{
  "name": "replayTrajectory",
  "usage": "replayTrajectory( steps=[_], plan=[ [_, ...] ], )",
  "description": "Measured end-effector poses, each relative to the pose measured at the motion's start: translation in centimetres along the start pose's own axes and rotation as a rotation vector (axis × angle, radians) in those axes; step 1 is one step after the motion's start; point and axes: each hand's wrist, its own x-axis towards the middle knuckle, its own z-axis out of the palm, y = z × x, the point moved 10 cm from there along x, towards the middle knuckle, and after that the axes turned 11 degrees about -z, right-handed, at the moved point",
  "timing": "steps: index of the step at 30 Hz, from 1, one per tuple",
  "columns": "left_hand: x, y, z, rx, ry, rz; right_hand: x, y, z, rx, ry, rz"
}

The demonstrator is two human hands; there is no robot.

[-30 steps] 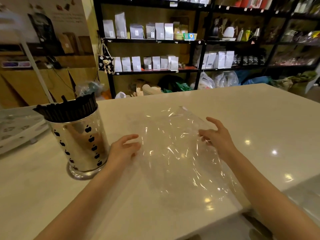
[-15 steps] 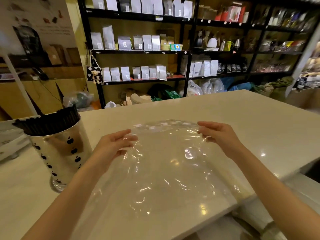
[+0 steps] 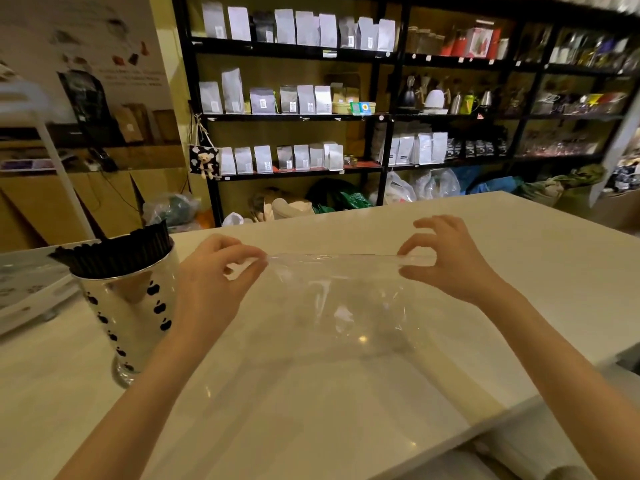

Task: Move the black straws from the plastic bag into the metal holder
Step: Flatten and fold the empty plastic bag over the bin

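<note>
Straws (image 3: pixel 117 249), black and too tightly packed to count, fill the one metal holder (image 3: pixel 130 306), which stands upright on the white counter (image 3: pixel 519 258) at the left, just beside the left forearm. One clear plastic bag (image 3: pixel 332 306) hangs stretched between two hands above the counter, its lower part draping toward the near edge; no straws show inside it. Left hand (image 3: pixel 211 271) pinches the bag's top left corner between thumb and curled fingers. Right hand (image 3: pixel 446 261) pinches the top right corner with thumb and forefinger, its other fingers raised. Beyond the counter, black shelves (image 3: pixel 298 116) carry many pale pouches in three rows, with bulging bags on the floor below.
</note>
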Motion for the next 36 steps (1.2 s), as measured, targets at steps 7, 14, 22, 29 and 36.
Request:
replayTrajectory(
  steps=[7,14,22,29,36],
  plan=[
    [-0.1,1.3,-0.4,-0.078,-0.008,0.008,1.1,-8.2,1.6,0.195,-0.070,-0.215],
    [-0.4,-3.2,-0.5,-0.258,-0.019,-0.381,2.4,-6.7,-1.5,0.592,0.100,-0.107],
    [-2.5,-4.6,6.7,-0.681,-0.551,-0.622,1.1,-3.7,1.3,1.203,0.120,0.176],
    [-2.7,-4.8,7.7,-0.877,-0.488,-0.679,-1.2,-2.7,6.0,1.311,0.033,0.349],
    [-2.7,-5.6,6.9,-0.942,-0.401,-0.741,-1.5,-1.9,6.4,1.350,0.115,0.377]
  ],
)
